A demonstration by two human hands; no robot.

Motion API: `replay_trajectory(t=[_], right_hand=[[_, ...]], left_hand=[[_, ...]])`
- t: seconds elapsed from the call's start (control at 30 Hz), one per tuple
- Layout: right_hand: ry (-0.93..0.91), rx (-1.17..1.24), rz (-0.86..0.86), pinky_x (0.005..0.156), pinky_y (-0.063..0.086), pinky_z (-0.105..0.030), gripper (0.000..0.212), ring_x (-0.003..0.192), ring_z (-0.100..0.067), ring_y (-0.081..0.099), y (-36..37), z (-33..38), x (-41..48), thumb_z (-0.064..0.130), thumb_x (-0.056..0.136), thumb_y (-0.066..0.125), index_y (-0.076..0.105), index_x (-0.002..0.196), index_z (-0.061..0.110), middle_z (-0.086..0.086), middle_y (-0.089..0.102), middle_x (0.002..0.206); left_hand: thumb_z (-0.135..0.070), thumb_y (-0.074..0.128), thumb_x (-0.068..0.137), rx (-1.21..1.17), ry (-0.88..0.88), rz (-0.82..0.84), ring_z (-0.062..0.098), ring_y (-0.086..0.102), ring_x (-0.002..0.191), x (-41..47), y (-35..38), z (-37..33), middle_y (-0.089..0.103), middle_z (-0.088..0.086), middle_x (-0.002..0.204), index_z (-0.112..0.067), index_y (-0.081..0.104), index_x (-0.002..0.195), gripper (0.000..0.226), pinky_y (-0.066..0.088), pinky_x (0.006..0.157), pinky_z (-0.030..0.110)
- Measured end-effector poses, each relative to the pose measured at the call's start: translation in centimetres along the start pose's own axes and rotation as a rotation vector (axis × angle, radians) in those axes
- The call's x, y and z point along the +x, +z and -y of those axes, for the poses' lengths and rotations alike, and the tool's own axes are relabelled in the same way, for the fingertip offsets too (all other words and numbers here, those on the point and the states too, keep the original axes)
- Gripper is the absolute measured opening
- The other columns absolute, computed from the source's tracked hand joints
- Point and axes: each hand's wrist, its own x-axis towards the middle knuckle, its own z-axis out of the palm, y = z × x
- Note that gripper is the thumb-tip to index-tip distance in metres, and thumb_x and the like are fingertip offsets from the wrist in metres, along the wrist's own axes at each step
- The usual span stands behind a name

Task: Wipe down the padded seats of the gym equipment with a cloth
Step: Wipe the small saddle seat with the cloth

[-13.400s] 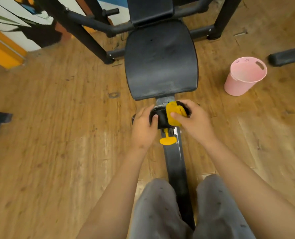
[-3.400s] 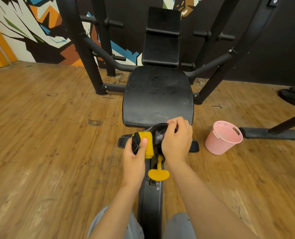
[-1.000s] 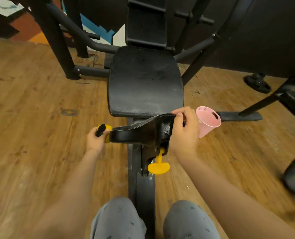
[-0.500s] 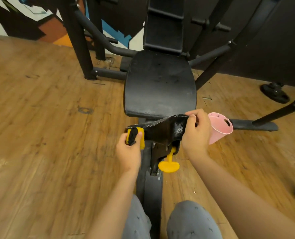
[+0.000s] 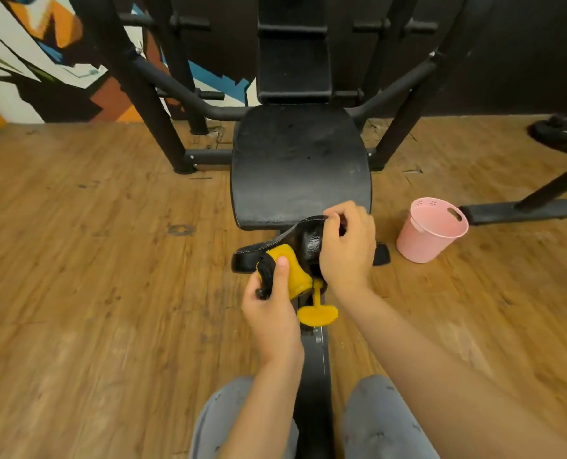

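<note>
A black padded seat (image 5: 300,167) lies flat in front of me, with the backrest pad (image 5: 293,48) upright behind it. Just below the seat's near edge is a smaller black saddle-shaped pad (image 5: 303,238). My right hand (image 5: 348,246) grips the top right part of that small pad. My left hand (image 5: 272,303) holds a yellow and black cloth (image 5: 288,270) pressed against the pad's near left side. A yellow adjustment knob (image 5: 316,314) sticks out beneath the pad on the black rail (image 5: 311,366).
A pink bucket (image 5: 429,231) stands on the wooden floor right of the seat. Black frame posts (image 5: 136,84) rise left and right of the seat, and a floor bar (image 5: 520,210) lies behind the bucket. A weight plate (image 5: 561,134) is at far right. My knees straddle the rail.
My left hand has brought the cloth from the small pad's far left end in toward its middle. The right hand keeps its hold on the pad. The camera view shifted.
</note>
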Motion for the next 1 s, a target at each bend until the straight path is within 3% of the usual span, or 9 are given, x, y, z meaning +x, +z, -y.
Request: replay_trajectory(t=[0.07, 0.2, 0.37, 0.47, 0.57, 0.67, 0.77, 0.87, 1.0], right_hand=[[-0.004, 0.023, 0.044, 0.071, 0.031, -0.019, 0.026, 0.092, -0.016, 0.048, -0.1, -0.2, 0.2, 0.028, 0.091, 0.038, 0.059, 0.089, 0.014, 0.002, 0.058, 0.091], [0.02, 0.085, 0.196, 0.08, 0.036, -0.026, 0.013, 0.094, -0.015, 0.045, -0.6, -0.5, 1.2, 0.019, 0.095, 0.046, 0.059, 0.092, 0.019, 0.01, 0.053, 0.092], [0.077, 0.295, 0.21, 0.084, 0.045, -0.026, 0.016, 0.096, -0.009, 0.051, -3.3, 1.0, 1.7, 0.012, 0.088, 0.059, 0.059, 0.1, 0.024, 0.015, 0.054, 0.094], [0.076, 0.438, 0.401, 0.077, 0.051, -0.025, 0.009, 0.089, -0.011, 0.059, -5.5, 3.3, 1.1, 0.026, 0.087, 0.061, 0.061, 0.096, 0.028, 0.01, 0.06, 0.091], [0.193, 0.456, 0.562, 0.078, 0.054, -0.028, 0.027, 0.092, -0.009, 0.061, -6.8, 5.5, 1.7, 0.045, 0.078, 0.066, 0.06, 0.101, 0.033, 0.01, 0.06, 0.096], [0.274, 0.369, 0.591, 0.082, 0.054, -0.027, 0.039, 0.094, -0.004, 0.06, -7.9, 7.1, 3.2, 0.048, 0.072, 0.07, 0.056, 0.107, 0.037, 0.011, 0.058, 0.103], [0.332, 0.375, 0.594, 0.082, 0.052, -0.023, 0.029, 0.095, -0.001, 0.061, -8.8, 7.7, 4.5, 0.032, 0.08, 0.072, 0.059, 0.106, 0.037, 0.011, 0.062, 0.103], [0.39, 0.441, 0.571, 0.079, 0.051, -0.023, 0.018, 0.09, -0.007, 0.064, -9.7, 8.4, 5.7, 0.018, 0.086, 0.069, 0.065, 0.1, 0.029, 0.006, 0.067, 0.092], [0.482, 0.502, 0.554, 0.068, 0.049, -0.019, 0.012, 0.077, -0.01, 0.062, -10.4, 11.3, 6.0, 0.016, 0.086, 0.069, 0.063, 0.086, 0.026, 0.005, 0.065, 0.079]], left_hand=[[-0.027, 0.068, 0.088, 0.01, 0.048, 0.06, 0.011, 0.068, 0.092, -0.2, 0.3, -1.1, 0.074, -0.003, 0.096, -0.016, 0.071, 0.105, 0.02, 0.052, 0.083, 0.029], [-0.019, 0.068, 0.087, 0.137, 0.275, 0.15, 0.007, 0.055, 0.071, 0.4, 2.0, -3.5, 0.061, -0.005, 0.073, -0.009, 0.066, 0.083, 0.011, 0.047, 0.066, 0.02], [-0.023, 0.076, 0.081, 0.297, 0.368, 0.034, 0.009, 0.052, 0.068, 2.8, 3.6, -4.4, 0.059, -0.008, 0.069, -0.021, 0.066, 0.077, 0.011, 0.048, 0.063, 0.039], [-0.02, 0.079, 0.077, 0.373, 0.411, -0.031, 0.004, 0.051, 0.066, 2.5, 4.7, -5.0, 0.057, -0.012, 0.07, -0.012, 0.063, 0.084, 0.019, 0.045, 0.063, 0.024], [-0.005, 0.078, 0.076, 0.432, 0.399, 0.003, 0.003, 0.055, 0.068, 0.9, 6.1, -6.2, 0.063, -0.01, 0.075, -0.015, 0.064, 0.09, 0.022, 0.044, 0.063, 0.018], [-0.007, 0.076, 0.079, 0.537, 0.335, 0.068, 0.008, 0.065, 0.083, -0.2, 6.7, -7.6, 0.069, -0.007, 0.089, -0.023, 0.066, 0.101, 0.029, 0.053, 0.071, 0.029], [-0.015, 0.073, 0.079, 0.628, 0.25, 0.148, 0.013, 0.066, 0.098, -1.3, 7.0, -9.5, 0.068, -0.006, 0.106, -0.028, 0.064, 0.117, 0.042, 0.057, 0.081, 0.039], [-0.018, 0.076, 0.077, 0.63, 0.171, 0.184, 0.005, 0.063, 0.103, -2.7, 7.4, -12.0, 0.066, -0.009, 0.111, -0.029, 0.062, 0.121, 0.047, 0.054, 0.084, 0.023], [-0.021, 0.078, 0.075, 0.625, 0.104, 0.157, 0.001, 0.06, 0.106, -3.9, 7.6, -15.6, 0.066, -0.017, 0.11, -0.041, 0.061, 0.113, 0.046, 0.05, 0.09, 0.023]])
